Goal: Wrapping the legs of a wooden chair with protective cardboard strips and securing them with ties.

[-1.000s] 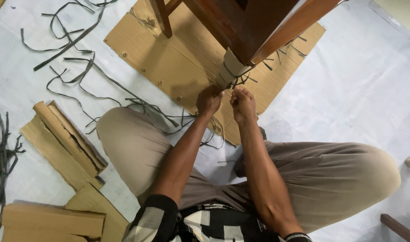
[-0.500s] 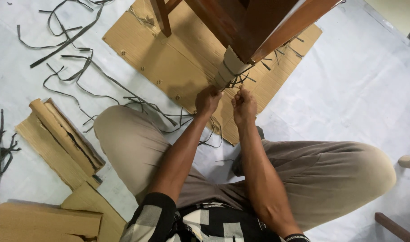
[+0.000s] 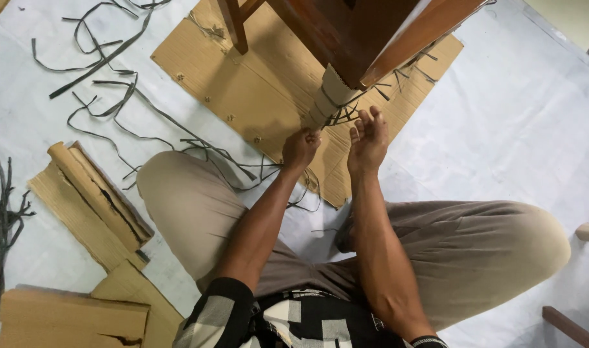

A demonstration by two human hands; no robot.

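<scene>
**Strap tie on a wrapped furniture leg: one hand gripping, one let go**

The left hand is closed tight on the dark strap at the foot of the cardboard wrap, which sleeves the wooden furniture leg standing on the flat cardboard sheet, near that sheet's front edge. The right hand hovers just beside the wrap, fingers spread wide and holding nothing.

With only one hand pulling, the strap could slacken and the knot slip, letting the wrap loosen or slide down the leg. The loose strap ends fanning out at the tie could also snag the open fingers.

No containers are in view. Loose straps trail across the white floor covering towards its far left corner, and rolled cardboard pieces lie by its left edge
</scene>
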